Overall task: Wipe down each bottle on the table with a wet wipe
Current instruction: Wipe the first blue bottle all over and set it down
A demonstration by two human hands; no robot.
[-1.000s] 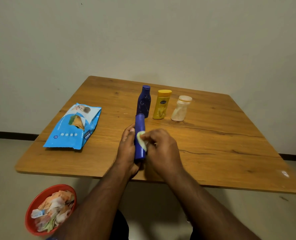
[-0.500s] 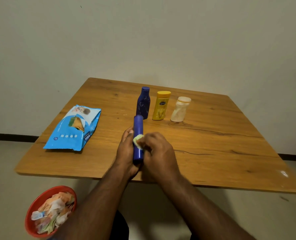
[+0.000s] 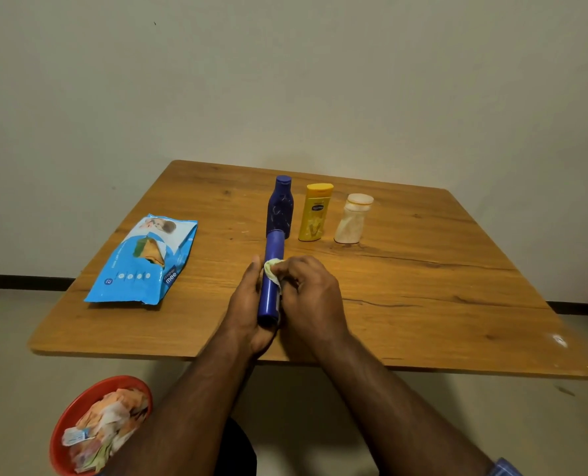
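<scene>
Compared with the earlier frame, your right hand (image 3: 308, 293) has slid the wet wipe (image 3: 272, 269) further up the blue tube bottle (image 3: 271, 280). At frame centre, your left hand (image 3: 248, 304) cradles the tube, fingers curled beneath; your right hand pinches the wipe against it. Three upright bottles (image 3: 315, 213) stand behind on the wooden table (image 3: 423, 286), before a plain wall

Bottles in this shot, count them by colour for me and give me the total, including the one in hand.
Blue: 2, the tall bottle that the left hand grips while the right hand rubs the wipe on it, and the dark blue bottle standing behind.
Yellow: 1, the yellow bottle.
Pale cream: 1, the cream bottle.
Total: 4
</scene>
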